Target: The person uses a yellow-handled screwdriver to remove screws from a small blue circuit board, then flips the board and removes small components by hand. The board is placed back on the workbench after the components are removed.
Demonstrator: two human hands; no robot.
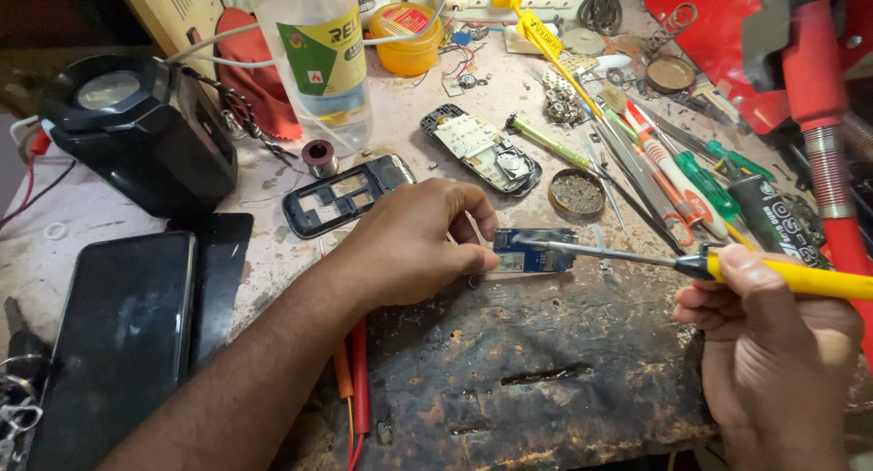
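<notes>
A clear bottle (318,62) with a green-yellow label is seen beyond the left hand (414,244), whose fingers are pinched on a blue circuit board (532,251). The right hand (773,344) is closed around a yellow-handled soldering iron (691,264), tip touching the board.

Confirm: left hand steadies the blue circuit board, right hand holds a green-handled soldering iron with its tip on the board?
Not quite. The head view shows the soldering iron has a yellow handle, not green. The rest holds: the left hand steadies the blue circuit board, and the right hand holds the iron with its tip on the board.
</notes>
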